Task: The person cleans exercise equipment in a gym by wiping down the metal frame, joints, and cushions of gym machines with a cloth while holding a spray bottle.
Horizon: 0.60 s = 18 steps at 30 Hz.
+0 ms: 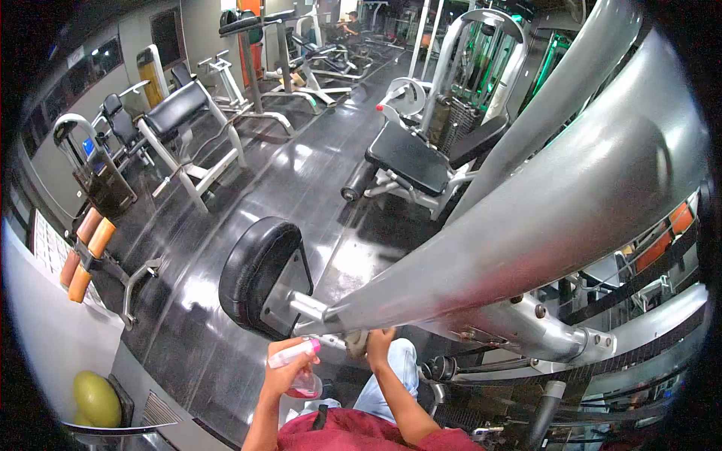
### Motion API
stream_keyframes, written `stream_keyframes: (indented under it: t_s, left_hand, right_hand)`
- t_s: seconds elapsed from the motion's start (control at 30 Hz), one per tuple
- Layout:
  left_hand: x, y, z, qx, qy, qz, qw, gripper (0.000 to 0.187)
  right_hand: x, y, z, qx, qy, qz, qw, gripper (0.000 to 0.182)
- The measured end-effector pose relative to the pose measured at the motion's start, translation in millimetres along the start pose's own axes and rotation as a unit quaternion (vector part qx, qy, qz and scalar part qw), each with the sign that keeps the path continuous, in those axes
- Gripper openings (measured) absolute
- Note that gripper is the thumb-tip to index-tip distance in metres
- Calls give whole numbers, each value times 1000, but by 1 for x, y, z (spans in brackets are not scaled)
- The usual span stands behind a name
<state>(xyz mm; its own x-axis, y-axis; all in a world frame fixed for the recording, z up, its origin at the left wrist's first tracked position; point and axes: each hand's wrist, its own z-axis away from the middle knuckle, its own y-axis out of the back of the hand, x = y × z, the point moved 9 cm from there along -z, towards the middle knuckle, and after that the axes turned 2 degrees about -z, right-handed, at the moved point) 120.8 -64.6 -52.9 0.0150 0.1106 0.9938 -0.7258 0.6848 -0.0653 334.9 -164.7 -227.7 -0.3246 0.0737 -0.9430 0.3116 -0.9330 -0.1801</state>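
Note:
My left hand (288,364) is wrapped round a clear spray bottle (307,385) with a pink-and-white spray head, held low in front of my body. Fingers closed, my right hand (380,348) is at the underside of a thick silver machine tube (481,259). A bunched brownish cloth (356,343) shows at its fingertips, partly hidden by the tube. Just beyond my hands, a black padded seat (259,274) is fixed to the end of the machine frame.
A leg machine with a black bench (410,158) stands ahead on the right. A preacher curl bench (177,111) is at the left, near orange foam rollers (98,240). Dark shiny floor (301,161) runs between the machines. A person (350,24) sits far back.

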Motion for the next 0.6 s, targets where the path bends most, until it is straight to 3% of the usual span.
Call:
stream_keyframes:
  t_s: [0.03, 0.13, 0.17, 0.23, 0.33, 0.43, 0.5, 0.57, 0.6]
  left_hand:
    - [1, 0, 1, 0, 4, 6, 1000, 19]
    - [-5, 3, 3, 1, 9, 12, 1000, 18]
    - [-8, 4, 4, 1, 10, 14, 1000, 17]
    - [-9, 8, 6, 2, 17, 17, 1000, 17]
    - [-10, 13, 8, -1, 25, 4, 1000, 16]
    - [-7, 16, 6, -4, 20, -1, 1000, 17]
    - [-5, 17, 7, -6, 16, 6, 1000, 18]
    - [-6, 17, 7, 4, 31, 10, 999, 19]
    - [-6, 18, 7, 4, 30, 7, 1000, 19]
  right_hand:
    - [8, -4, 1, 1, -2, 0, 1000, 38]
    - [61, -41, -7, -183, -25, 51, 981, 39]
    - [95, -40, -21, -184, -27, 52, 981, 39]
    - [174, -31, -54, -153, -119, 74, 978, 38]
    - [215, -38, -78, -206, -137, 11, 969, 39]
    - [92, -42, -22, -177, -190, -127, 957, 54]
    - [55, -32, 0, -129, -211, -169, 954, 52]
    - [28, -29, 14, -109, -176, -210, 956, 50]
    - [31, -27, 16, -95, -124, -147, 977, 49]
